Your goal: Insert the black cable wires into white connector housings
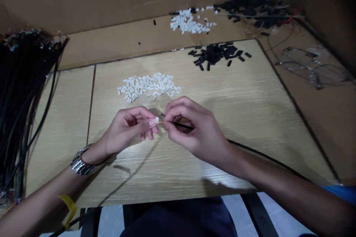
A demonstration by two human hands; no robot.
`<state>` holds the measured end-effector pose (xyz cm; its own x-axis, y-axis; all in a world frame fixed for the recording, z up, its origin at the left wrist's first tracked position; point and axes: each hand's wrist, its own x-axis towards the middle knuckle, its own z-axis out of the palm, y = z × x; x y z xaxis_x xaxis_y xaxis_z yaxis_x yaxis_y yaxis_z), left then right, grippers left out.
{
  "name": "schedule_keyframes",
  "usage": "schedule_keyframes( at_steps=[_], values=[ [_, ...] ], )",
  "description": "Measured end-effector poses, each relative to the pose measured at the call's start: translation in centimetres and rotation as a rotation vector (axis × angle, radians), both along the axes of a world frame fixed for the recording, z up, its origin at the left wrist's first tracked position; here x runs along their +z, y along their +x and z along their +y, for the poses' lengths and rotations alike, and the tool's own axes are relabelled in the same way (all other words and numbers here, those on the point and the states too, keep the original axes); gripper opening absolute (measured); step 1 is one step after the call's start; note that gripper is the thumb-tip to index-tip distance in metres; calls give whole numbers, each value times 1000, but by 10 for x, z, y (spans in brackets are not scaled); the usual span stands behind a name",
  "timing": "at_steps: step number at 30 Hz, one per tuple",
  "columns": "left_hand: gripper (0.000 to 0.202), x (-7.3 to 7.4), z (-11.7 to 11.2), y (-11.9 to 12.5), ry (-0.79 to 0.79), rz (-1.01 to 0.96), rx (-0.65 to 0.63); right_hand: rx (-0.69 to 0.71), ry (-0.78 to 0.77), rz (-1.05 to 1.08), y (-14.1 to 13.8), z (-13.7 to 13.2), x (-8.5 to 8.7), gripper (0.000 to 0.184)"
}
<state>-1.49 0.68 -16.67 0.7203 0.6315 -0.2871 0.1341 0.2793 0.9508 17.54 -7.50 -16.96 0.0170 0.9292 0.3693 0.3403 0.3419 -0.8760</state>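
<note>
Between the thumb and fingers of my left hand [133, 127] is a small white connector housing [157, 120]. My right hand [191, 126] pinches the end of a black cable [182, 125], close to the housing's right side. Thin coloured wires [161, 118], one of them orange, stick out of the cable end toward the housing. Whether a wire tip sits inside the housing I cannot tell. The cable runs back under my right forearm. Just beyond my hands lies a pile of white connector housings [150, 85].
Black plastic pieces [215, 53] are heaped at the board's back right. More white pieces [189, 22] and black pieces [250, 5] lie behind it. A thick bundle of black cables [22, 92] hangs at the left. Glasses [314, 64] rest on the cardboard at the right.
</note>
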Motion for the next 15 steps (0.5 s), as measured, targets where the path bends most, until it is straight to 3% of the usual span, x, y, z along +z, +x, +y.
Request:
schedule_keyframes(
  at_steps=[15],
  values=[
    [9,2,1,3,-33,-29,-8,-44,20,-24,-2,-1,2,15]
  ],
)
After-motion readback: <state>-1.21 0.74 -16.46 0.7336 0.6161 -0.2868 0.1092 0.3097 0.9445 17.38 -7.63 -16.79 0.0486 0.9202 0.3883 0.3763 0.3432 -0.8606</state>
